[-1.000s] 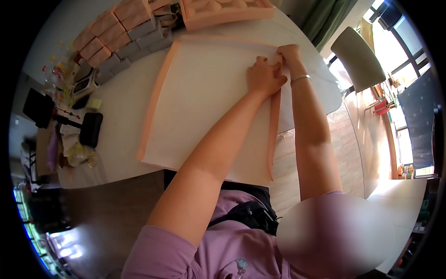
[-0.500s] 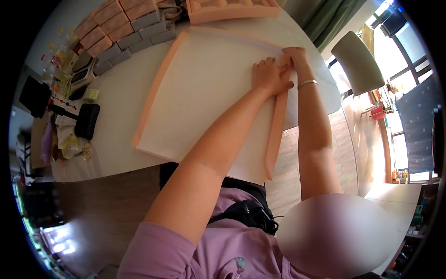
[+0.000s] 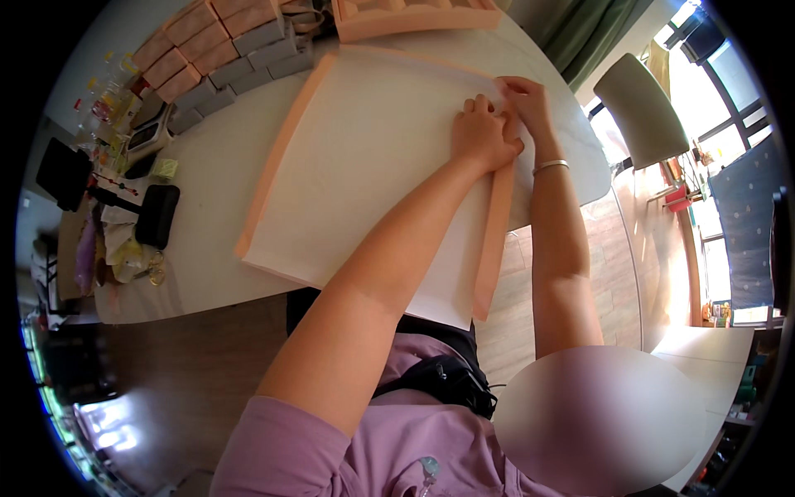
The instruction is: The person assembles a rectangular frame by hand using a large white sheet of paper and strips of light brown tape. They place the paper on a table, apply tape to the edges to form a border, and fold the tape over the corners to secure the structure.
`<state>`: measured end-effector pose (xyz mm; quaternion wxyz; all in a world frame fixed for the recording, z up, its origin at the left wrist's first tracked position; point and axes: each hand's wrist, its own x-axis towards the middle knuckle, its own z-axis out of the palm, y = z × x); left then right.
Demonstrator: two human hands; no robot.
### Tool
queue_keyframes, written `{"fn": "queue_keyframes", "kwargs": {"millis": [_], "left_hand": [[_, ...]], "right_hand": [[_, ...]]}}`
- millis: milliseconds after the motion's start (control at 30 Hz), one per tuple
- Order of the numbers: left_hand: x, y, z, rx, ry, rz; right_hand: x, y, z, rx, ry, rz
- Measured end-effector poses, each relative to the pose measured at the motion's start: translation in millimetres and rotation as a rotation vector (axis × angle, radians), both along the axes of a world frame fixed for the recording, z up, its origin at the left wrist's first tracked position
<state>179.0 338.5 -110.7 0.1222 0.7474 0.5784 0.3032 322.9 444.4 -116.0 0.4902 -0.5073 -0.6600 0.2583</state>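
Note:
A large shallow cardboard box lid point(image 3: 373, 149) lies on the table, white inside with peach side walls. Its near edge reaches over the table's front, toward my waist. My left hand point(image 3: 484, 139) is at the right wall close to the far right corner, fingers curled and thumb against the peach strip. Just beyond it my right hand point(image 3: 527, 103), with a bangle on the wrist, pinches that corner from outside. The corner itself is partly hidden by my fingers. Farther down, the right wall point(image 3: 494, 240) stands free of both hands.
Peach and grey small boxes point(image 3: 219, 50) are stacked at the back left. A peach compartment tray point(image 3: 414, 21) sits at the far edge. On the left are a black case point(image 3: 156, 215), a phone stand point(image 3: 62, 174) and bottles. A chair point(image 3: 642, 112) stands beyond the table's right side.
My right hand has shifted slightly away and left, its fingers bending over the corner. My left fingers have curled in closer to the wall. The lid stays nearly in place.

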Motion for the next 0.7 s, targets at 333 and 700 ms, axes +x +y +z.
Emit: {"fn": "queue_keyframes", "kwargs": {"millis": [333, 700], "left_hand": [[-7.6, 12.9, -17.3, -0.034, -0.196, -0.042], [-10.0, 12.8, -10.2, -0.138, -0.225, -0.071]], "right_hand": [[-23.4, -9.1, 17.2, 0.095, -0.670, -0.228], [-19.6, -19.0, 29.0, -0.299, -0.736, -0.138]]}}
